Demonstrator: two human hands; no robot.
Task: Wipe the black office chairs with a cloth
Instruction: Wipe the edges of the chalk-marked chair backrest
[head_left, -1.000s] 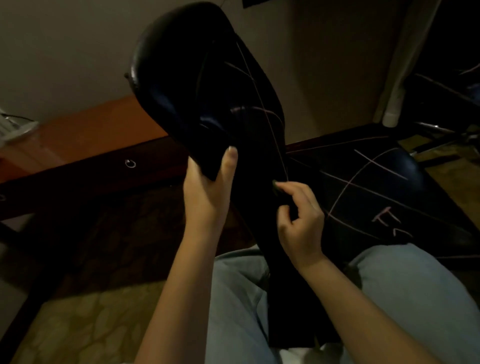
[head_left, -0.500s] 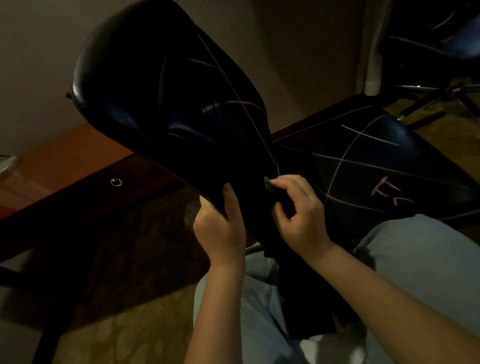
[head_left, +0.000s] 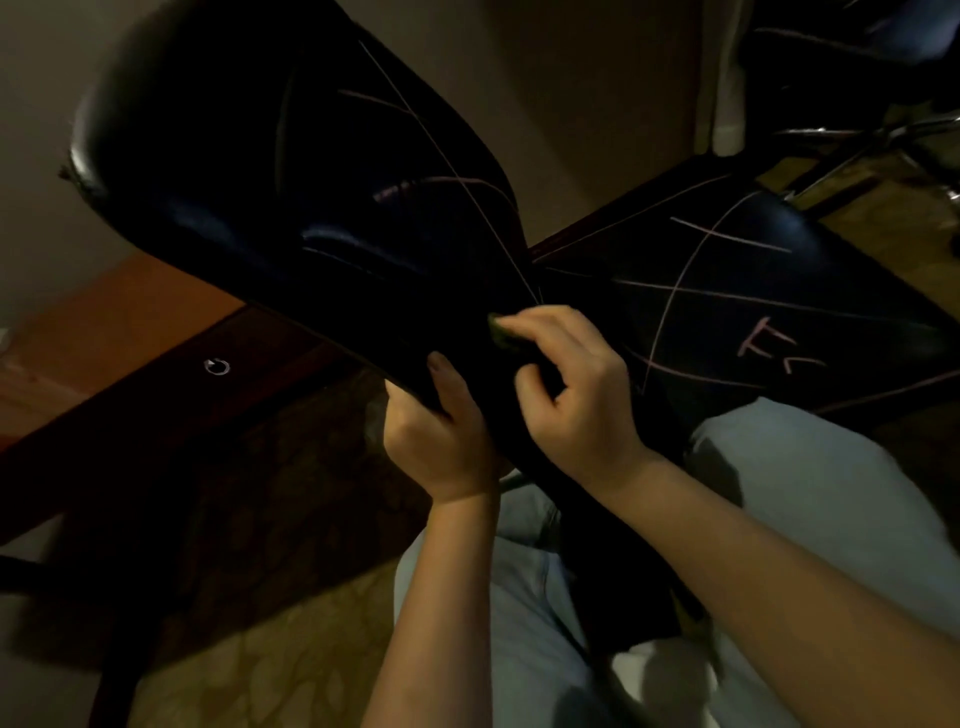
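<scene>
Glossy black leather office chair (head_left: 291, 171), pink scribble lines on it, sits btwn person's legs. L hand (head_left: 441, 441) grips backrest lower edge. R hand (head_left: 576, 395) pinches small green cloth bit (head_left: 501, 336) vs backrest, near L thumb.

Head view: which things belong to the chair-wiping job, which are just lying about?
Job: tilted chair back, left hand gripping its edge, right hand pinching a greenish wad (likely the cloth), second chalk-marked chair.
Lying about: wooden desk, drawer pull, carpet.
</scene>
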